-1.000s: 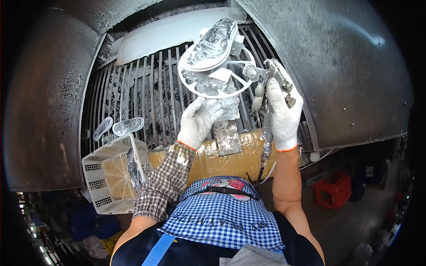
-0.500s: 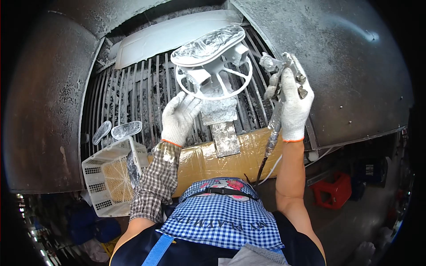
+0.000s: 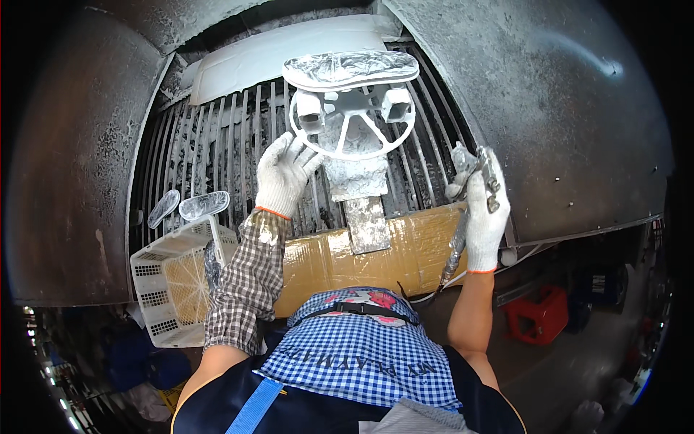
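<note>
A shoe sole, white along its edge and with a shiny, crinkled top, lies crosswise on a white spoked turntable. Beside the wheel's near left rim is my left hand in a white knit glove, fingers spread and holding nothing. Whether its fingertips touch the rim I cannot tell. Off to the right of the wheel, my gloved right hand grips a grey-crusted spray gun. A hose runs down from the gun towards me. The palm and fingers partly hide the gun's body.
Metal bars form a grating under the turntable, between dark side walls. Two similar soles lie at the left, by a white plastic basket. Brown-taped cardboard covers the front edge. A red stool stands lower right.
The turntable has rotated, so the sole has swung from slanted to nearly level across. My right hand has lowered the spray gun towards me; my left hand has spread and shifted slightly left.
</note>
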A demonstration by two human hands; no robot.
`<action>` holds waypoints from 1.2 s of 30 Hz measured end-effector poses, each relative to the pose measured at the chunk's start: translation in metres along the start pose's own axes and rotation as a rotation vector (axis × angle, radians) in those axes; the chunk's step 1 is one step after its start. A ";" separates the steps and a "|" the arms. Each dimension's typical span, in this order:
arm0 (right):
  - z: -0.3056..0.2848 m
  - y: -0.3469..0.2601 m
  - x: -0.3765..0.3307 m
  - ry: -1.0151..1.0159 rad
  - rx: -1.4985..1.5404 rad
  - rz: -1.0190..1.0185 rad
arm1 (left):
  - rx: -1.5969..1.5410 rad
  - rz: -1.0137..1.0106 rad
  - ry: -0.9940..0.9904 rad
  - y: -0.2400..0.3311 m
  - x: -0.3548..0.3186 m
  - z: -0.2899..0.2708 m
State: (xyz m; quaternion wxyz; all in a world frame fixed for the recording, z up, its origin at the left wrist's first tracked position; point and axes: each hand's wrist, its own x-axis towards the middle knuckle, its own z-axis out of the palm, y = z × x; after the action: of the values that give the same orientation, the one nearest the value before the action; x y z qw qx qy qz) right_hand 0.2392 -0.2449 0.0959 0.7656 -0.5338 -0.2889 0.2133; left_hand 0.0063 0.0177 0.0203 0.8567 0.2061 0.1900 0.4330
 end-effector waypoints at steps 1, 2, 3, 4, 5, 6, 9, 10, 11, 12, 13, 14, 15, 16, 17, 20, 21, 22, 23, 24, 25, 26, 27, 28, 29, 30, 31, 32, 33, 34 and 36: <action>-0.007 0.004 -0.005 -0.007 -0.055 0.028 | 0.022 0.011 0.060 0.000 -0.001 0.002; -0.012 0.010 -0.011 0.005 -0.053 0.046 | 0.043 0.023 0.120 -0.001 -0.003 0.004; -0.013 0.014 -0.015 0.013 -0.052 0.062 | 0.062 0.036 0.179 -0.001 -0.003 0.008; -0.016 0.016 -0.019 0.022 -0.052 0.079 | 0.154 0.128 0.223 -0.003 -0.004 0.009; -0.021 0.013 -0.024 0.047 -0.236 0.081 | 0.246 0.219 0.267 -0.006 -0.006 0.010; -0.024 0.015 -0.028 0.051 -0.253 0.095 | 0.340 0.314 0.312 -0.007 -0.008 0.012; -0.038 0.034 -0.041 0.056 -0.292 0.105 | 0.347 0.288 0.085 -0.014 -0.022 0.055; -0.040 0.038 -0.044 0.063 -0.308 0.115 | 0.349 0.268 0.020 -0.018 -0.026 0.074; -0.041 0.041 -0.049 0.074 -0.326 0.122 | 0.257 0.229 -0.032 -0.023 -0.023 0.088; -0.043 0.041 -0.053 0.081 -0.347 0.134 | 0.188 0.161 -0.046 -0.031 -0.017 0.094; -0.045 0.040 -0.055 0.072 -0.346 0.157 | 0.146 0.143 0.024 -0.040 -0.007 0.102; -0.047 0.040 -0.057 0.060 -0.344 0.166 | 0.104 0.124 0.093 -0.048 0.003 0.109; -0.048 0.041 -0.059 0.054 -0.342 0.173 | 0.057 0.097 0.105 -0.053 0.013 0.115; -0.048 0.042 -0.062 0.050 -0.340 0.177 | 0.009 0.068 0.114 -0.056 0.022 0.122; -0.047 0.044 -0.064 0.057 -0.340 0.162 | -0.039 0.039 0.123 -0.059 0.031 0.128; -0.048 0.045 -0.070 0.062 -0.299 0.209 | -0.077 0.060 0.144 -0.062 0.061 0.137; -0.047 0.045 -0.070 0.045 -0.306 0.207 | -0.050 0.072 0.096 -0.064 0.074 0.130; -0.051 0.048 -0.073 0.060 -0.314 0.205 | 0.220 0.102 0.132 -0.059 0.066 0.148; -0.056 0.053 -0.075 0.073 -0.322 0.203 | 0.493 0.117 0.175 -0.058 0.058 0.168; -0.056 0.054 -0.077 0.056 -0.325 0.203 | 0.865 0.274 0.110 -0.056 0.061 0.159; -0.056 0.055 -0.079 0.052 -0.318 0.217 | 1.226 0.463 0.103 -0.057 0.066 0.149; -0.056 0.058 -0.080 0.060 -0.353 0.244 | 1.529 0.741 0.051 -0.061 0.078 0.131; -0.053 0.060 -0.083 0.052 -0.331 0.257 | 1.471 0.682 0.053 -0.062 0.081 0.127; -0.054 0.061 -0.090 0.063 -0.320 0.281 | 1.267 0.572 0.035 -0.064 0.076 0.124; -0.056 0.063 -0.093 0.048 -0.325 0.297 | 1.054 0.478 0.047 -0.065 0.071 0.120; -0.055 0.064 -0.095 0.029 -0.375 0.296 | 0.872 0.433 0.053 -0.062 0.067 0.117; -0.056 0.066 -0.095 0.013 -0.418 0.287 | 0.717 0.433 0.058 -0.051 0.062 0.114; -0.056 0.069 -0.094 -0.007 -0.462 0.276 | 0.640 0.472 0.053 -0.036 0.058 0.109; -0.062 0.072 -0.095 -0.005 -0.445 0.291 | 0.633 0.510 0.027 -0.023 0.049 0.108; -0.062 0.071 -0.098 0.008 -0.444 0.303 | 0.998 0.575 0.013 0.006 0.023 0.110; -0.058 0.070 -0.100 0.001 -0.426 0.327 | 1.111 0.522 0.045 0.057 -0.007 0.107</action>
State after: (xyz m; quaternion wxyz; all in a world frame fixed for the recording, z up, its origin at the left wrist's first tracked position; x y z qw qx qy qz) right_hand 0.2031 -0.3249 -0.0069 0.5916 -0.7224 -0.2367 0.2684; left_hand 0.0186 0.0228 0.1408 0.4828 0.6523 0.3487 0.4689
